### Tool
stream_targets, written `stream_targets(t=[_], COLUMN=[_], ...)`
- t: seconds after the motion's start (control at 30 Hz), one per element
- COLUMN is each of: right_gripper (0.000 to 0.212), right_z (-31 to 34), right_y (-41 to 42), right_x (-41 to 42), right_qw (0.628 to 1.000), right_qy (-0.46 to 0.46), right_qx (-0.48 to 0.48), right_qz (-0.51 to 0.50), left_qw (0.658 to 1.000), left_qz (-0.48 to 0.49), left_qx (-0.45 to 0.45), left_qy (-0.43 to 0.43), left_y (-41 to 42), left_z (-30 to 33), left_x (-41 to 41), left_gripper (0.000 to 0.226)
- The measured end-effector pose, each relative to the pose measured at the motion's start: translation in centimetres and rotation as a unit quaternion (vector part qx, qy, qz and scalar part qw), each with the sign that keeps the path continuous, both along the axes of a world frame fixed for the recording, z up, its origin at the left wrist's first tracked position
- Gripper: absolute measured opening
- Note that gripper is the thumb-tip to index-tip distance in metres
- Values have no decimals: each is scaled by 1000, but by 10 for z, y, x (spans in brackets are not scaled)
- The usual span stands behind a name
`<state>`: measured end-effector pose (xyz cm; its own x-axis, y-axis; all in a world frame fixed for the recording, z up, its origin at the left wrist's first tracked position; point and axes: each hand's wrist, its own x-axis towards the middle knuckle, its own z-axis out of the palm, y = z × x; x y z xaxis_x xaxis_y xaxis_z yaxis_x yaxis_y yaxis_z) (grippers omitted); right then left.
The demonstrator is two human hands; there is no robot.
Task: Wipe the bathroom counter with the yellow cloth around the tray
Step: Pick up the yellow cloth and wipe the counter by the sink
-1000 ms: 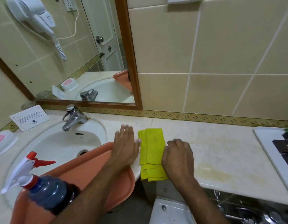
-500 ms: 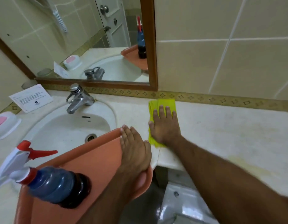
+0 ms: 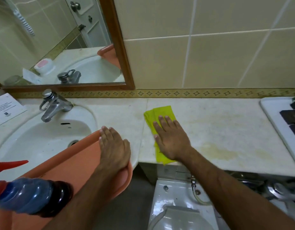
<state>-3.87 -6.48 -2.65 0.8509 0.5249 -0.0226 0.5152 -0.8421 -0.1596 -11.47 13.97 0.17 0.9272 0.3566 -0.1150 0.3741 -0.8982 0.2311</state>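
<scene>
A folded yellow cloth (image 3: 161,113) lies flat on the pale marble counter (image 3: 218,130), right of the sink. My right hand (image 3: 171,140) presses palm-down on it with fingers spread, covering its middle. My left hand (image 3: 113,146) rests flat on the right end of an orange tray (image 3: 73,163) that sits across the front of the sink and overhangs the counter edge. A white tray (image 3: 276,123) with dark packets stands at the far right of the counter.
A blue spray bottle (image 3: 32,196) with a red trigger stands on the orange tray at lower left. The chrome tap (image 3: 52,105) and basin (image 3: 44,135) lie to the left, with a printed card (image 3: 5,108) behind. A toilet cistern (image 3: 179,205) is below the counter edge.
My right hand slid the cloth away to the back wall and then back toward the front and rightward. My left hand moved from the counter onto the orange tray's end.
</scene>
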Motion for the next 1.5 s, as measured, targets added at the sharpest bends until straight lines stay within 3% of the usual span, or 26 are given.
stream_targets(t=[0.27, 0.43, 0.57, 0.67, 0.87, 1.13, 1.33, 1.5], right_gripper=[68, 69, 71, 70, 69, 67, 68, 67], right_z=[2, 5, 1, -4, -1, 7, -2, 0], right_y=[-157, -160, -121, -86, -104, -233, -258, -272], right_x=[28, -9, -25, -18, -11, 6, -25, -34], right_qw=[984, 973, 977, 990, 998, 989, 976, 980], right_qy=[-22, -10, 8, 9, 6, 10, -1, 5], right_qx=[-47, -40, -28, -15, -19, -22, 4, -10], right_qz=[-170, -226, -213, -140, -62, -148, -219, -198], left_qw=[996, 986, 981, 975, 975, 962, 961, 961], left_qz=[-45, -136, -154, -199, -217, -268, -269, -271], left_qx=[72, 96, 97, 78, 43, 57, 59, 50], left_qy=[2, 29, 61, 55, -11, 6, 2, -1], left_y=[0, 2, -3, -25, -92, -93, -92, -90], left_z=[4, 8, 8, 0, -21, -28, -32, -36], left_x=[1, 11, 19, 28, 41, 46, 47, 48], left_gripper=[72, 74, 82, 83, 76, 72, 70, 72])
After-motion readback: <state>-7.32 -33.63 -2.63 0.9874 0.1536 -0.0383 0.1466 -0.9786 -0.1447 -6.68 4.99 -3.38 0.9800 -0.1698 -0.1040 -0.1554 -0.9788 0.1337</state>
